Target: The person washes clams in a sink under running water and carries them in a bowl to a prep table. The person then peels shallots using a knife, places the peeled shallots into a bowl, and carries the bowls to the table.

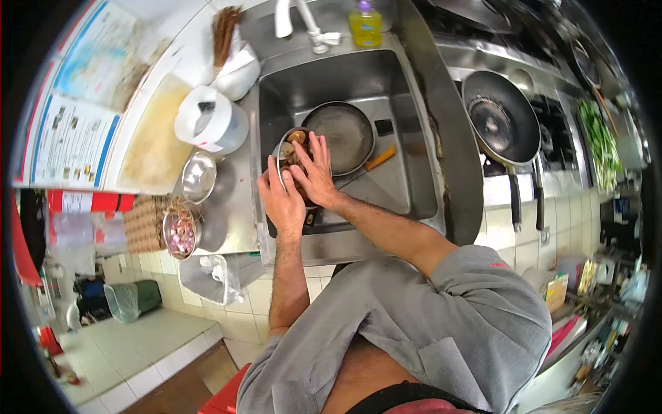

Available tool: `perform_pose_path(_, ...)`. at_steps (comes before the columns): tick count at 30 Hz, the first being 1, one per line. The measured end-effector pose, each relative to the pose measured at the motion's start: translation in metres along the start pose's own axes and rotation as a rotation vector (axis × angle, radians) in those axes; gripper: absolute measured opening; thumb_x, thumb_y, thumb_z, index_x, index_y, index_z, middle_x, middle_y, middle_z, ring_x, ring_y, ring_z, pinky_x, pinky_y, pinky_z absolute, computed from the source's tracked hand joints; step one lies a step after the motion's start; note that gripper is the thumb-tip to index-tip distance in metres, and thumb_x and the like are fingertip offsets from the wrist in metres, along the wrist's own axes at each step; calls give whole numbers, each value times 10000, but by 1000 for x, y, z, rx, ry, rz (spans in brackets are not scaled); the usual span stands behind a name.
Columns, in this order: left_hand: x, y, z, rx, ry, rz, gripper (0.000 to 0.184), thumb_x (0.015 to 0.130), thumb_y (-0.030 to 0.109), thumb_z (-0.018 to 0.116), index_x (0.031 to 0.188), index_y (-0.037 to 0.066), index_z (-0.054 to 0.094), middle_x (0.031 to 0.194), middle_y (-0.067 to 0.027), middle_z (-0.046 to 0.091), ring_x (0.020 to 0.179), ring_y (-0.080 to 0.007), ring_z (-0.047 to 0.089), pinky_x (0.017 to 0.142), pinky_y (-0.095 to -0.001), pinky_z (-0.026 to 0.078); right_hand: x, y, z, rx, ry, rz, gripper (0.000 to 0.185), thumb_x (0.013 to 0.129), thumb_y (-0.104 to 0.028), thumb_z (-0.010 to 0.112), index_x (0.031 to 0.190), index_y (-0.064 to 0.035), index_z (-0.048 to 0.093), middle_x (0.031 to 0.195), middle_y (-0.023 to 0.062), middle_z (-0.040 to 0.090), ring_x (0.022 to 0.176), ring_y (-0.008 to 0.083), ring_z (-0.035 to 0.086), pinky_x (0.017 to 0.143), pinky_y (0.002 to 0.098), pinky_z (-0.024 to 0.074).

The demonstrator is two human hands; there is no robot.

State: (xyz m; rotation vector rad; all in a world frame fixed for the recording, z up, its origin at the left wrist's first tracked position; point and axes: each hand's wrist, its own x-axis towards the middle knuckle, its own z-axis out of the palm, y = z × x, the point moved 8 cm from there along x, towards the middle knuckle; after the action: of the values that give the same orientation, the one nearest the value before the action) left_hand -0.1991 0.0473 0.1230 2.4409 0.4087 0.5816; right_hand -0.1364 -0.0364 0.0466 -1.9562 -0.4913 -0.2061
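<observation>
Brown pieces show only in part inside a metal bowl at the left side of the sink, since two bare hands cover most of them and much of the rim; what they are and how many lie there is hard to make out. The right hand lies over the bowl with its fingers stretched out and a little apart, palm down, and whatever is under the palm is hidden. The left hand is at the near left edge of the bowl, its thumb side close to the right hand; whether it grips the rim or a piece I cannot tell. One round pan lies in the sink just beside the bowl, its left edge behind the right hand. One orange handle sticks out near it, and whatever it belongs to is unclear. One faucet and one yellow soap bottle stand behind the sink. The counter on the left carries one white bucket, its depth out of sight, one small steel bowl and one dish of pinkish bulbs, too crowded to count. Over the stove, one dark wok sits near two black handles; where the second joins is hard to see.
</observation>
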Motion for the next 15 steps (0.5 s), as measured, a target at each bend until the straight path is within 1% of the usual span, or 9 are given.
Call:
perform_pose_path(1,-2,8,5,26,-19,20,452,926,322,369,1299,68,387,1121,-224,435,1017,-360,461,890,-422,368,-4,7,-4,-7,20,17,557,891,-431,420,1362,-153,316,1455,180,35,1320,427,14,1047,527,58)
perform_pose_path(3,-5,16,16,32,-65,28,455,924,320,371,1304,71,384,1120,-212,440,1026,-353,464,889,-419,374,-9,17,-14,26,90,36,551,890,-416,427,1362,-156,315,1456,169,46,1316,433,28,1049,519,69)
perform_pose_path(5,-9,24,24,76,-85,71,431,923,288,396,1302,84,384,1137,-176,435,1030,-327,461,860,-408,405,-14,23,-22,20,119,67,545,888,-398,433,1362,-156,316,1456,165,51,1314,436,35,1048,520,77)
perform_pose_path(7,-12,31,29,77,-101,93,432,920,286,400,1303,86,384,1140,-176,436,1031,-328,462,859,-409,404,-18,28,-29,9,149,92,540,886,-381,440,1362,-156,317,1455,161,56,1312,439,41,1047,521,85)
perform_pose_path(9,-16,37,33,68,-117,123,433,918,283,404,1303,88,385,1143,-177,438,1031,-328,462,858,-410,404,-21,32,-35,53,198,92,580,849,-393,509,1354,-162,340,1448,184,76,1313,445,40,1036,559,79)
perform_pose_path(10,-17,38,35,62,-116,137,430,916,280,408,1301,90,389,1146,-178,439,1033,-332,462,857,-412,403,-22,31,-39,39,231,67,580,850,-388,508,1357,-166,333,1448,187,75,1314,444,42,1035,561,81)
perform_pose_path(11,-18,40,36,55,-115,155,428,913,277,411,1299,91,393,1149,-179,441,1034,-336,461,855,-413,403,-26,32,-41,-39,225,85,546,864,-319,480,1358,-147,324,1437,206,98,1306,446,78,1043,519,120)
perform_pose_path(15,-23,50,36,16,-151,205,420,909,278,421,1285,91,412,1152,-183,442,1041,-335,461,855,-412,400,-35,29,-57,-39,308,104,546,859,-334,488,1355,-164,336,1433,219,106,1303,454,75,1043,520,116)
